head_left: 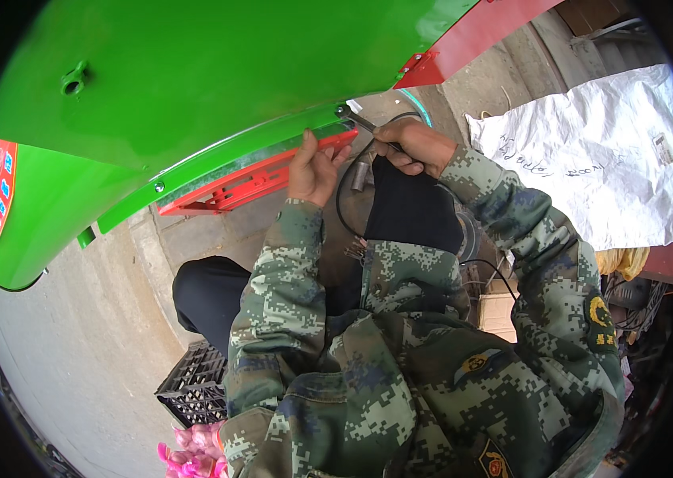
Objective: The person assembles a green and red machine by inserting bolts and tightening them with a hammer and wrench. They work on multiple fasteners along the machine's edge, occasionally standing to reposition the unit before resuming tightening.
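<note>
Item: bolt, one, at the near edge of the green housing, toward the right end of its curved flange.
Item: wrench, metal, its head at the bolt, its handle running right.
Right grip: closed round the wrench handle.
Left grip: thumb and fingers apart, nothing seen between them; beside the right end of the red slotted frame; contact with it cannot be told.
Also present: second bolt, toward the flange's left end; black crate, on the floor; white sack, right.
Step in hand, by judgement: turning the bolt; whether tightening or loosening, unclear.
Next move, by judgement: calls for the wrench head squarely seated, the handle swung clear of the left fingers, and the frame steadied.
</note>
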Demonstrator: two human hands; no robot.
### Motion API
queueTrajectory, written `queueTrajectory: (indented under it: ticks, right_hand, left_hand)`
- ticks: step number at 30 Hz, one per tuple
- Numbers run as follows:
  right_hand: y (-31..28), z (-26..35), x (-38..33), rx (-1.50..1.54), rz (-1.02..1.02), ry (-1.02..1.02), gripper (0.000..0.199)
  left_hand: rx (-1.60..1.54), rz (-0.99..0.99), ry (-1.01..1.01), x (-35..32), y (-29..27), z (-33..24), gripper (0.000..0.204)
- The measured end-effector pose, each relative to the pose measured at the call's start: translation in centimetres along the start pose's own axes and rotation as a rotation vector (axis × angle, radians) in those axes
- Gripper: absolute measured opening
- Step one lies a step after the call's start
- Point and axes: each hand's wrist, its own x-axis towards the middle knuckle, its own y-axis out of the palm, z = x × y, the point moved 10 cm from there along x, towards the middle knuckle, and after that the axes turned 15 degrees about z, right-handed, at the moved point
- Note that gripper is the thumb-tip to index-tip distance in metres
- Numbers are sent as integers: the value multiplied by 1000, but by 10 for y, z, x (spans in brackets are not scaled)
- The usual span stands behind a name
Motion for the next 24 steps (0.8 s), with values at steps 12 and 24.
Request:
queueTrajectory:
  ticks: [12,24]
  right_hand:
    - [127,-3,54,691,-108,-543,17]
    - [9,-13,-6,63,-71,0,32]
  left_hand:
    - [410,-350,-131,-24,2,-2,52]
    - [-26,7,12,-1,2,0,47]
